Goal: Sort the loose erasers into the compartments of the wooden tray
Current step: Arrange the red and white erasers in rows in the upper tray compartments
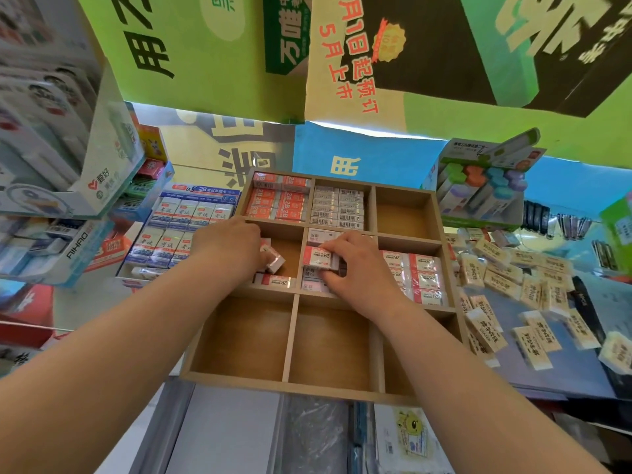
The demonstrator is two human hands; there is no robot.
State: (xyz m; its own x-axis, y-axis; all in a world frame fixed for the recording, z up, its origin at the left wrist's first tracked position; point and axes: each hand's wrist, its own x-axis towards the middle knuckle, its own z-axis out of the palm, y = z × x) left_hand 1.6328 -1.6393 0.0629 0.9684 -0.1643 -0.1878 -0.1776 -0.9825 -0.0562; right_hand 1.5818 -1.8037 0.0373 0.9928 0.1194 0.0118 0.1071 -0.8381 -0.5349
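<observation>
Right hand [355,265] first: its grip is clamped on a red-and-white eraser [317,257], thumb on the near side and fingers curled over the far edge, in the middle compartment of the wooden tray [294,388]. More erasers of that kind lie under and around it. The left hand [225,244] is in the compartment just to the left, grip closed round a tilted white eraser [276,261] at the fingertips, with another packet lying flat nearer the front wall.

Further out, the back-left compartment is packed with red 2B erasers [277,200], the back-middle one with white barcoded erasers [338,208], and the middle-right one holds pink-and-white packets [417,275].

The tray sits on a blue table [564,367]. To its right a scatter of loose cream erasers [533,302] covers the table – some overlapping, some apart. On the left stands a blue display box [181,230] of boxed erasers, on the right a green box [485,189] of pastel stationery. Big green posters [205,63] with bold characters fill the wall behind.
</observation>
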